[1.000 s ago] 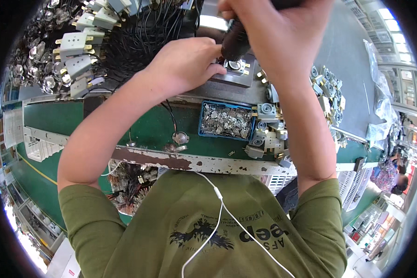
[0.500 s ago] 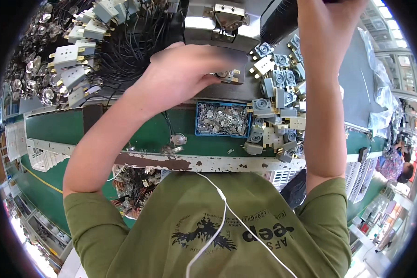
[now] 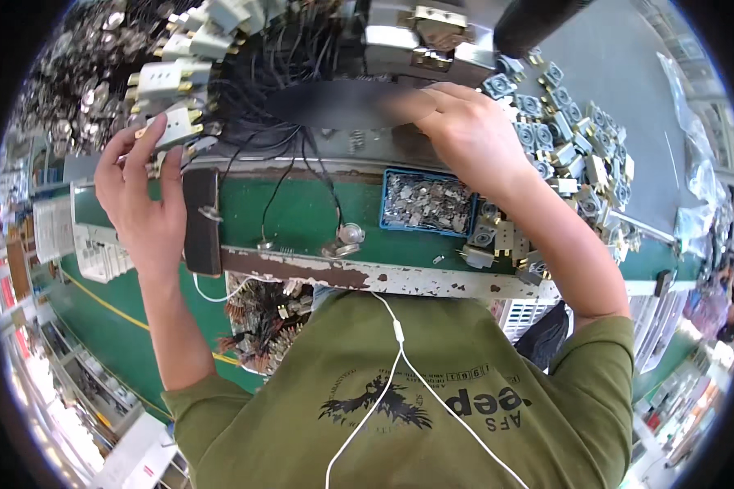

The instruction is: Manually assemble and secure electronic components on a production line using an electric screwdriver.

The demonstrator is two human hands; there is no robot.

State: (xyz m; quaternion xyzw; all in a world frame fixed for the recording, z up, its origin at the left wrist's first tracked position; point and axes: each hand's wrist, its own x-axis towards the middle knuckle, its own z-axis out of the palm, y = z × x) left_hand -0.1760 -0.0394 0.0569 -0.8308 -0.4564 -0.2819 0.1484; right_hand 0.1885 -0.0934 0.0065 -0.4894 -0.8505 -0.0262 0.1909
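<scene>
My left hand [image 3: 143, 196] is at the left pile with its fingers spread. Its index fingertip touches a white socket block [image 3: 175, 127] with brass terminals, and its thumb is just below that block. Black wires run from the blocks toward the middle. My right hand [image 3: 477, 134] reaches over the bench in front of a metal hand press [image 3: 440, 37]. Its fingers are bent toward the left, and a dark blur hides their tips, so what they hold cannot be seen. A thick black lever handle [image 3: 538, 24] hangs above, apart from both hands.
A blue tray [image 3: 383, 204] holds small metal pieces. Grey socket parts [image 3: 559, 143] are heaped on the right, round metal parts [image 3: 65, 106] at far left. A dark flat case [image 3: 202, 220] lies near the chipped bench edge [image 3: 342, 279]; wired discs [image 3: 351, 235] lie beside it.
My left hand has moved left from the press to the block pile, its fingers spreading. My right hand has come down from the black handle to the press front. The view has shifted slightly.
</scene>
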